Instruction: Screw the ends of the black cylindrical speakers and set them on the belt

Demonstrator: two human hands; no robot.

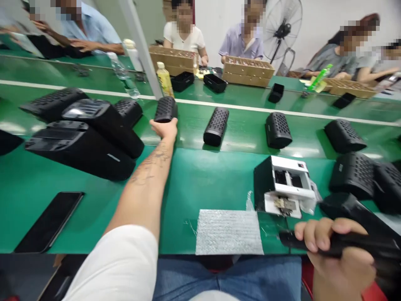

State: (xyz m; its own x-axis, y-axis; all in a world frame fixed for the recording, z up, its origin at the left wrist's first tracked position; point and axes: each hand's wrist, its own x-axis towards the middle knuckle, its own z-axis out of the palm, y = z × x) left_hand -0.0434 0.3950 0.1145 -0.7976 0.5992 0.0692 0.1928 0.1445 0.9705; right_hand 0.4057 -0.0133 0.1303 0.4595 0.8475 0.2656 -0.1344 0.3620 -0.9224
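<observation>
My left hand (166,127) reaches far forward, its fingers closed around the near end of a black speaker housing (166,109) with a honeycomb grille. That housing is at the belt beside a yellow-labelled bottle (164,79). On the right, my right hand (335,246) is wrapped around a black electric screwdriver (291,239), its thin tip pointing left over the bench. A white-and-black screw feeder (286,184) stands just beyond that tip. Left of the screwdriver lies a silvery padded sheet (229,232).
More black housings lie along the green belt (188,136), among them one in the middle (216,126). Larger speaker bodies (84,146) crowd the left; others (351,175) sit right. A phone (50,221) lies front left. Co-workers sit opposite behind cardboard trays (247,72). A grey post (142,50) rises ahead.
</observation>
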